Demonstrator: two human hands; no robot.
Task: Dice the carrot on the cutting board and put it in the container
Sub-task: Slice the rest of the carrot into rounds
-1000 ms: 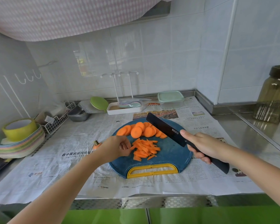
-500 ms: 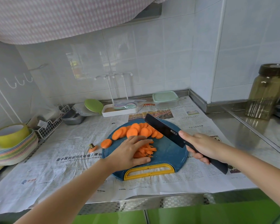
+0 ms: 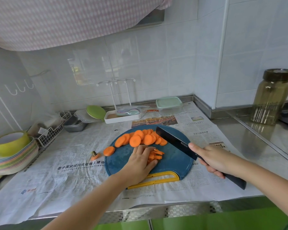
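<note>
Carrot lies cut up on the blue cutting board, which sits on newspaper spread over the steel worktop. A row of overlapping round slices runs along the far part of the board. A small heap of strips lies nearer its middle. One stray slice sits at the board's left rim, and the leafy stub lies just beside it on the paper.

The left grip is released: its fingers lie straight across the strips, with the thumb at the near side of the heap. The right grip is clenched round the dark handle of a black knife. The knife is held tilted above the board, and its tip is over the right end of the slice row.

The container, clear with a pale green lid on it, stands at the far edge of the newspaper, well apart from the board. A lidded glass jar stands to the right by the wall.
</note>
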